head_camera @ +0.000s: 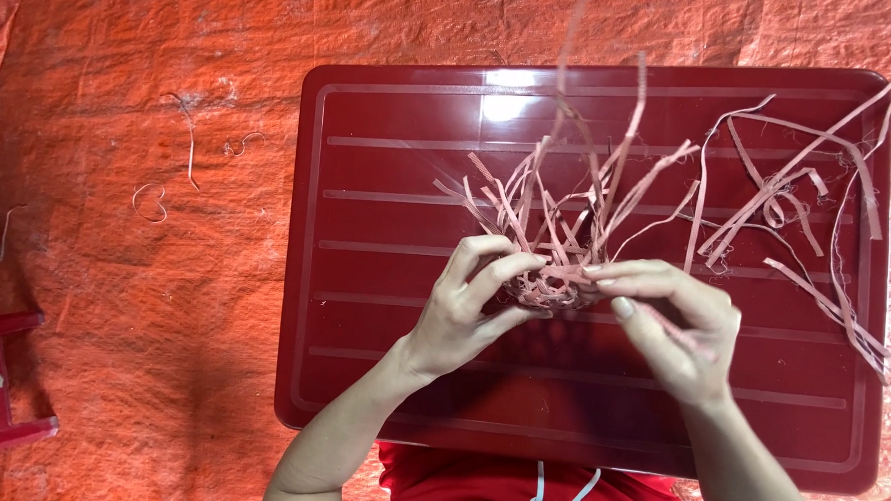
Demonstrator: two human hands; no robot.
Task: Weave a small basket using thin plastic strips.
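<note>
Fingers of both hands, left hand (468, 307) and right hand (674, 331), pinch a small woven basket (556, 283) mid-frame, steadying its loose strips (609, 178) above the red table (380, 378).

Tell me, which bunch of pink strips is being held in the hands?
The woven bundle at the middle of the red table, pinched between the left hand and right hand. The loose strips on the table's right side lie untouched.

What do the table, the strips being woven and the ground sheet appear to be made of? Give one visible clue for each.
Table: probably moulded plastic, dark red and glossy; it mirrors a light and has raised ribs.
Strips: thin flat pinkish bands, perhaps plastic or dyed plant fibre; they curl and hold bends.
Ground sheet: likely woven plastic tarpaulin, orange; fine weave texture and creases show.
</note>
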